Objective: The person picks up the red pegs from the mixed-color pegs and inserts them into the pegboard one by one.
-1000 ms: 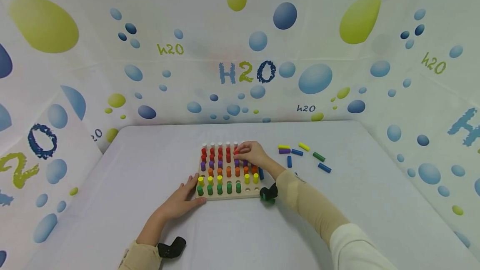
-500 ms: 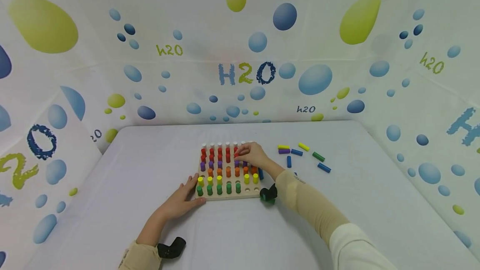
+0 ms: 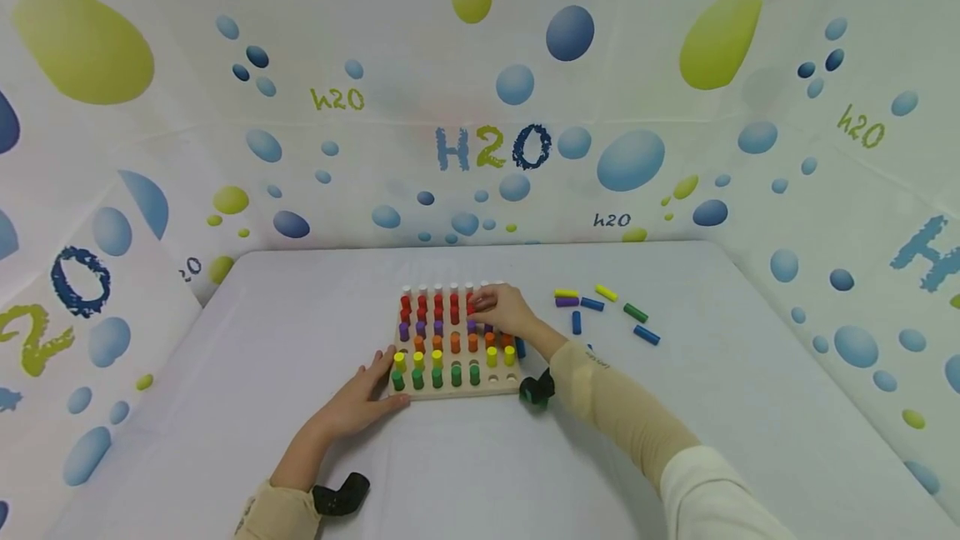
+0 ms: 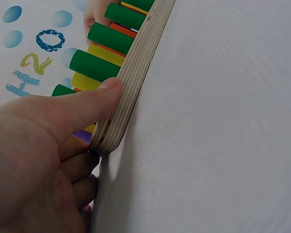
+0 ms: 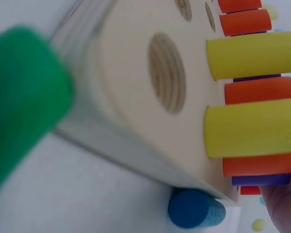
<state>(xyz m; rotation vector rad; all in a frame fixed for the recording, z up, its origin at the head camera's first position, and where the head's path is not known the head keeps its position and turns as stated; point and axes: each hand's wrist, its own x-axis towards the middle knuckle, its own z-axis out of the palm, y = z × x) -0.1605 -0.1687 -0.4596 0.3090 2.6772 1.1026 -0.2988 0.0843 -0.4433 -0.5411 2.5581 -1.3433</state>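
Note:
A wooden pegboard [image 3: 465, 392] holds rows of coloured pegs: white at the back, then red, purple, orange, yellow and green. My left hand [image 3: 357, 401] grips its front left corner, with the thumb [image 4: 94, 104] on the front edge and the other fingers at the left side. Over the red rows, my right hand [image 3: 504, 310] pinches a red peg [image 3: 471, 307], mostly covered by the fingertips. Bare holes show in the board, including one hole [image 5: 167, 73] at the front right corner, beside standing yellow pegs [image 5: 252, 128].
Loose pegs lie right of the board, among them a green peg [image 3: 635, 312], a blue peg [image 3: 647, 334] and a yellow peg [image 3: 606, 292]. Another blue peg [image 5: 189, 208] lies against the board's right side. A blurred green peg [image 5: 24, 97] is near the front right corner.
The right fingers have dipped slightly with the red peg, less of which shows now. My left hand keeps its place on the board.

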